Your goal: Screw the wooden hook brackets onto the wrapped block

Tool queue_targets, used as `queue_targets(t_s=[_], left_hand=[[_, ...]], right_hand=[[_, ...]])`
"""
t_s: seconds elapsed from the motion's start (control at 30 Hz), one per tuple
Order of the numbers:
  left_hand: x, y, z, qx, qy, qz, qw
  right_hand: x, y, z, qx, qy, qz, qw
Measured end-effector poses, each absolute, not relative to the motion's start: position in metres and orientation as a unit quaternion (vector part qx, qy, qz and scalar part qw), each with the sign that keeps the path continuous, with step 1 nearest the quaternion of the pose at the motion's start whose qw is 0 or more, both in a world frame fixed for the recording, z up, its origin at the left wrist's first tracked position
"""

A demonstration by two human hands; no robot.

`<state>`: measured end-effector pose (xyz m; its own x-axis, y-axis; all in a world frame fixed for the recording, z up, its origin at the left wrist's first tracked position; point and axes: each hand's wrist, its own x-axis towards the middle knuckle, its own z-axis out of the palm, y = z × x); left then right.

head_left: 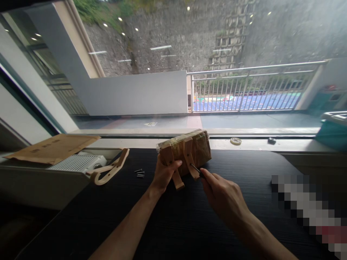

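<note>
A small wooden block-shaped piece [199, 146] with two light wooden legs screwed to its side stands tilted on the black table [244, 166]. My left hand [164, 175] is closed round the left leg [177, 180] and steadies the piece. My right hand [219, 193] pinches a thin dark tool [195, 169], whose tip meets the right leg [189, 159]. A few loose screws [140, 173] lie on the table left of my left hand.
A curved wooden part [110, 171] lies at the table's left edge beside a white ribbed box [77, 162] and a cardboard sheet [54, 146]. A tape roll [235, 141] and a small dark item [271, 140] rest on the window sill. A blurred patch covers the lower right.
</note>
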<state>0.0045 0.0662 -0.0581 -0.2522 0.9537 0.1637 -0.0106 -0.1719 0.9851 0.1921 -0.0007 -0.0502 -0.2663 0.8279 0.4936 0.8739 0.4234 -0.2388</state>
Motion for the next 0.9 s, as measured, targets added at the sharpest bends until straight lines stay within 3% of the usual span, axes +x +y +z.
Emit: queue_targets(t_s=[0.13, 0.2, 0.37, 0.5, 0.57, 0.73, 0.9], left_hand=[[0.005, 0.067, -0.059, 0.470, 0.519, 0.603, 0.382], [0.005, 0.067, -0.060, 0.472, 0.523, 0.603, 0.374], [0.007, 0.064, -0.063, 0.495, 0.518, 0.605, 0.348], [0.008, 0.064, -0.068, 0.490, 0.529, 0.610, 0.329], [0.008, 0.065, -0.070, 0.489, 0.530, 0.606, 0.335], [0.007, 0.064, -0.068, 0.480, 0.533, 0.606, 0.344], [0.005, 0.066, -0.067, 0.469, 0.527, 0.611, 0.359]], right_hand=[[0.190, -0.001, -0.053, -0.525, -0.813, -0.097, 0.235], [0.191, 0.000, -0.053, -0.529, -0.809, -0.066, 0.247], [0.192, 0.005, -0.059, -0.569, -0.674, 0.248, 0.401], [0.192, 0.013, -0.067, -0.552, -0.566, 0.426, 0.440], [0.193, 0.014, -0.065, -0.553, -0.593, 0.401, 0.427], [0.201, 0.005, -0.052, -0.606, -0.692, 0.209, 0.331], [0.206, 0.002, -0.052, -0.541, -0.791, 0.012, 0.285]])
